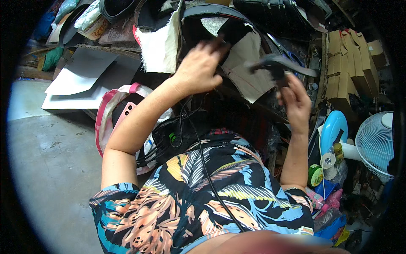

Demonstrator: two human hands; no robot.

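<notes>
In my right hand point(296, 99) is a hammer point(275, 63), its dark head raised and blurred by motion, the fingers closed round its handle. My left hand point(201, 67) reaches over a black bag-like piece point(191, 36) at the top middle. Its fingers are bent and smeared by motion against the black material, so I cannot make out whether they grip anything. A frayed white cloth flap point(158, 48) hangs left of that hand. Right of it, below the hammer, lies a beige panel point(249, 63) with faint lines on it.
White sheets point(82, 74) lie at the left, beside a pink-trimmed bag point(102, 118) with a pink phone point(127, 111). Folded brown cardboard point(349, 63) stands at the right, above a blue-and-white fan point(376, 142). Scissors point(292, 57) with blue handles lie behind the hammer. A black cable point(203, 161) crosses my shirt.
</notes>
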